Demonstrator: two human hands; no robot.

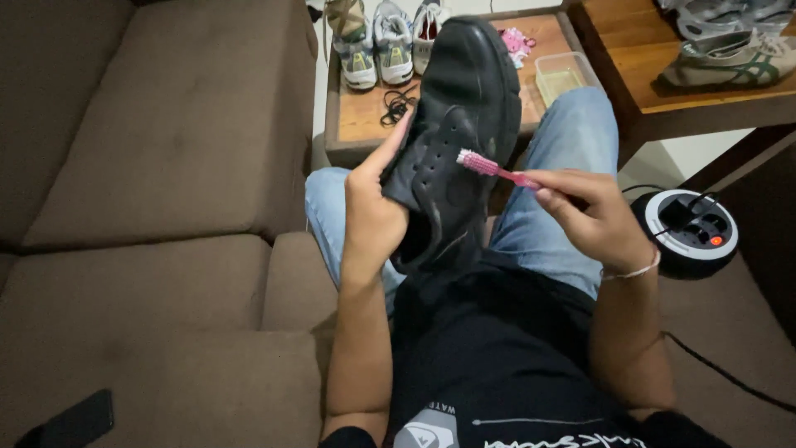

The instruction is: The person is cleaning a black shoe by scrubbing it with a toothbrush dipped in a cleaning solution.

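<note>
Here, a black shoe [452,137] is being held up over the lap by the left hand [373,211], whose fingers are wrapped closed around the heel end, so that the shoe's long axis is running away from the body, toe toward the low wooden table [365,116]. A pink toothbrush [496,168] is being pinched shut in the right hand [593,216], its handle lying across that axis and its bristles being pressed against the shoe's side, just beside the left fingertips.

One head-worn camera looks steeply down from close above the seated person's lap, facing forward toward a low wooden table [365,116]; the dim far edges are probably floor.
</note>
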